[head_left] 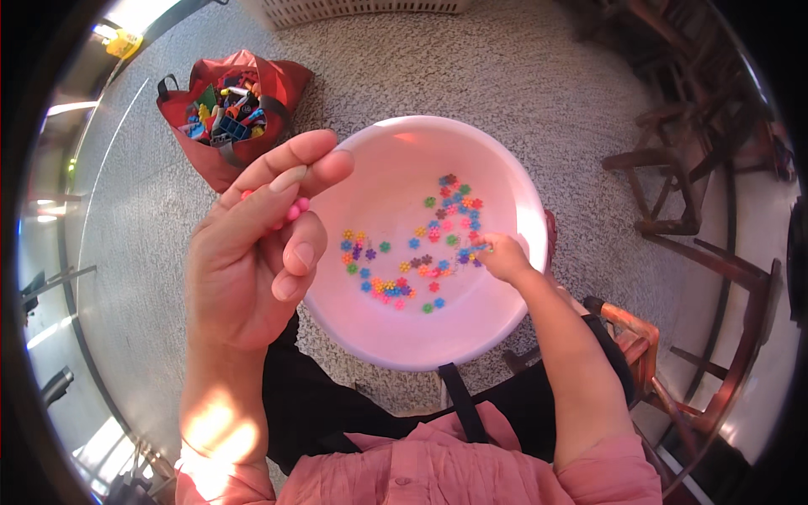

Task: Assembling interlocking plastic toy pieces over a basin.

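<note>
My left hand [265,223] is raised at the near left of a pale pink round basin [412,345], its fingers curled around pink flower-shaped pieces [293,210] that partly show in the palm. Inside the basin, my right hand [503,257] reaches down at the right side with its fingertips closed at a blue flower-shaped piece [476,251]. Many small flower-shaped pieces [389,288] in several colours lie scattered over the basin's bottom, some bunched in a curve at the left and others in a cluster at the upper right.
A red bag [202,160] with dark handles, filled with mixed toys and plastic parts, stands at the far left on the speckled floor [471,67]. A beige slatted basket [362,10] is at the far edge. Wooden chairs [665,194] stand to the right.
</note>
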A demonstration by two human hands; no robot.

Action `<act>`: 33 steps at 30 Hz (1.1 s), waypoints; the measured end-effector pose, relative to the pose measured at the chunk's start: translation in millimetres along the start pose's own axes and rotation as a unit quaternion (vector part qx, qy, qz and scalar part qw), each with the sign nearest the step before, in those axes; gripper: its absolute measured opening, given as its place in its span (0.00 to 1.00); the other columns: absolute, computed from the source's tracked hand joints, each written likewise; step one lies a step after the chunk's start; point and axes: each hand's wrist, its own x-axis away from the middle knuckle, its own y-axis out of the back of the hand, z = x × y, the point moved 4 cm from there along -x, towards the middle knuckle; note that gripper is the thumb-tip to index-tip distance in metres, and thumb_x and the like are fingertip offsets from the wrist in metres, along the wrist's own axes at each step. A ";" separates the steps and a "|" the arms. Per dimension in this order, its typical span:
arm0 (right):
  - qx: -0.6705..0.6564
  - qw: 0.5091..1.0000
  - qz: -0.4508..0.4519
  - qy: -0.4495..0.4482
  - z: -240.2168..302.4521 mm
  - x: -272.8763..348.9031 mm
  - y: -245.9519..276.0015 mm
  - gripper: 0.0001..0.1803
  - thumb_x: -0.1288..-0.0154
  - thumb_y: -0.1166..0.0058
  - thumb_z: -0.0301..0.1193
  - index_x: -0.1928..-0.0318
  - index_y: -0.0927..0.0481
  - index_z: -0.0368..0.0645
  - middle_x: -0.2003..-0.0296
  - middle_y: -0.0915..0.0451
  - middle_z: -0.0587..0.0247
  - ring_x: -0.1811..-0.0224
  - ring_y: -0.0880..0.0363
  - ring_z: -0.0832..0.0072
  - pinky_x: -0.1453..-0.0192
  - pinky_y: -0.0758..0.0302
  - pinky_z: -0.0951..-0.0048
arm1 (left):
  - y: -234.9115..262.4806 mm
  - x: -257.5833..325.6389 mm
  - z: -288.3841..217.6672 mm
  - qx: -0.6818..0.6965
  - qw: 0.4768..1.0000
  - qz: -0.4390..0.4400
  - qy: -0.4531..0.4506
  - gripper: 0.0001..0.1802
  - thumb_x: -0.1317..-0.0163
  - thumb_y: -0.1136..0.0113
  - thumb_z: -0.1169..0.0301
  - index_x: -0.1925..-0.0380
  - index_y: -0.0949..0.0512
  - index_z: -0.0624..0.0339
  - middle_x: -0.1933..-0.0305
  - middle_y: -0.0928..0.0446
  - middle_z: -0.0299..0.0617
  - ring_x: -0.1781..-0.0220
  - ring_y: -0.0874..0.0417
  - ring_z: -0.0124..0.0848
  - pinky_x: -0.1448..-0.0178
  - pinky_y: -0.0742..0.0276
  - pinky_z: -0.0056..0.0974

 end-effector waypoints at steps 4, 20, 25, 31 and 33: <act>0.305 0.952 -0.010 -0.023 -31.5 -20.6 -56.3 0.19 0.49 0.53 0.22 0.54 0.24 0.50 0.56 0.26 0.56 0.50 0.29 0.59 0.50 0.31 0.62 | 2.2 10.4 -11.0 -0.031 0.992 -0.126 0.001 0.24 0.40 0.67 0.84 0.41 0.47 0.73 0.37 0.46 0.59 0.64 0.24 0.36 0.60 0.18 0.33; 0.187 0.976 0.101 0.045 -37.4 -58.5 -187.7 0.09 0.45 0.53 0.28 0.62 0.30 0.43 0.60 0.31 0.52 0.59 0.27 0.55 0.57 0.27 0.60 | 40.1 41.8 -33.6 0.031 0.999 -0.016 -0.016 0.04 0.36 0.67 0.76 0.70 0.44 0.64 0.60 0.42 0.51 0.73 0.34 0.39 0.76 0.29 0.42; 0.167 0.969 0.060 0.174 37.1 -73.9 -157.0 0.09 0.48 0.54 0.25 0.64 0.28 0.42 0.62 0.29 0.53 0.58 0.27 0.57 0.56 0.28 0.61 | 46.9 46.6 -30.0 0.040 0.998 -0.032 -0.040 0.07 0.36 0.67 0.74 0.71 0.43 0.66 0.60 0.42 0.52 0.75 0.33 0.40 0.76 0.29 0.44; 0.203 0.945 0.119 0.228 101.1 -96.3 -219.8 0.15 0.45 0.56 0.26 0.55 0.28 0.46 0.56 0.31 0.54 0.54 0.29 0.58 0.54 0.29 0.62 | 40.6 38.8 -31.9 0.047 0.998 -0.035 -0.016 0.07 0.36 0.68 0.75 0.73 0.44 0.65 0.61 0.41 0.52 0.76 0.33 0.39 0.77 0.28 0.43; 0.251 0.927 0.107 0.258 109.1 -94.6 -223.6 0.15 0.44 0.56 0.27 0.54 0.28 0.47 0.55 0.31 0.55 0.53 0.29 0.58 0.54 0.28 0.63 | 40.4 38.7 -32.2 0.074 0.997 -0.024 -0.022 0.08 0.35 0.68 0.74 0.74 0.44 0.64 0.61 0.41 0.52 0.76 0.34 0.38 0.78 0.29 0.42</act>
